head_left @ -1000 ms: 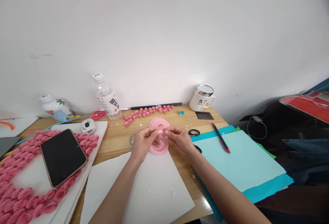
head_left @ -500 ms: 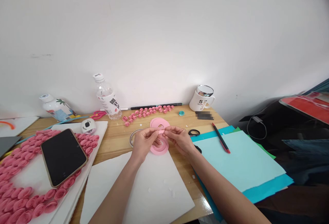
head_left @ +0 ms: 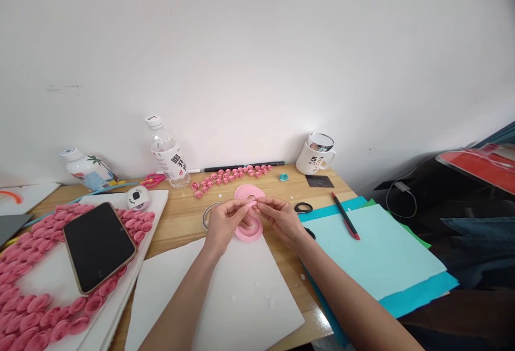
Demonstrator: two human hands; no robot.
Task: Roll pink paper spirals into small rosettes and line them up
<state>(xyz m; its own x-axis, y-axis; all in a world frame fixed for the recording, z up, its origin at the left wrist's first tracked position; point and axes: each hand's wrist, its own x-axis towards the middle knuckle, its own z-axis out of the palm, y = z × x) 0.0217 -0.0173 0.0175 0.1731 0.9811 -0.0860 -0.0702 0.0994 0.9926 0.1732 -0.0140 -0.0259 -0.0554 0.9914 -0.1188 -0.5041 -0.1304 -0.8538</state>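
Both forearms are extended forward and converge toward the middle. The left hand (head_left: pixel 223 226) and right hand (head_left: pixel 281 218) are held just apart, palms turned inward. Thumbs and forefingers are pinched together, fingertips nearly meeting; remaining fingers are curled loosely.

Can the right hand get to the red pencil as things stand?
Probably not at once: the right hand pinches a pink paper strip with the left hand. Once it lets go, the red pencil lies uncovered on blue paper, nothing between.
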